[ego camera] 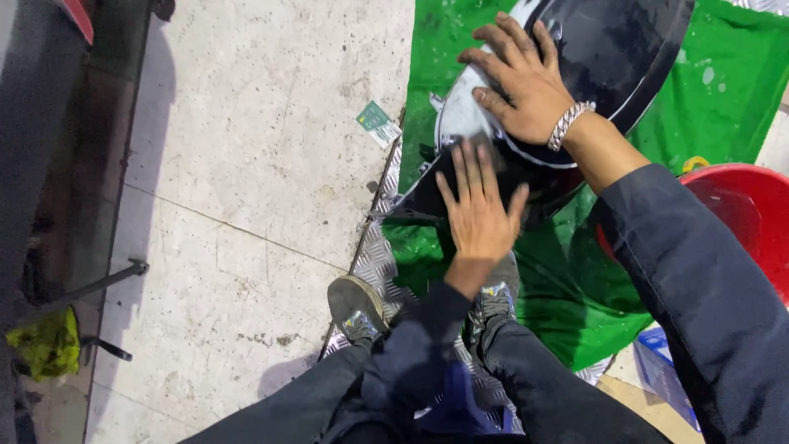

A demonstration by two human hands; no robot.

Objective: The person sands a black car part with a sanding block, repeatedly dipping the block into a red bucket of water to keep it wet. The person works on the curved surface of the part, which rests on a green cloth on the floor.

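Observation:
A large glossy black curved panel [612, 49] with a silver-white edge lies on a green sheet [723, 90] spread over the floor. My left hand [477, 205] rests flat on the panel's lower dark part, fingers spread, holding nothing. My right hand [526, 78], with a silver chain bracelet on the wrist, presses flat on the panel's pale rim just above the left hand. Both sleeves are dark blue. My two shoes stand right below the panel.
A red plastic basin [744, 218] sits at the right edge of the green sheet. Ridged metal plate [374, 267] runs under the sheet's left side. Pale stone floor tiles [246, 164] with a small green card [376, 122] lie left. A blue box [662, 370] is lower right.

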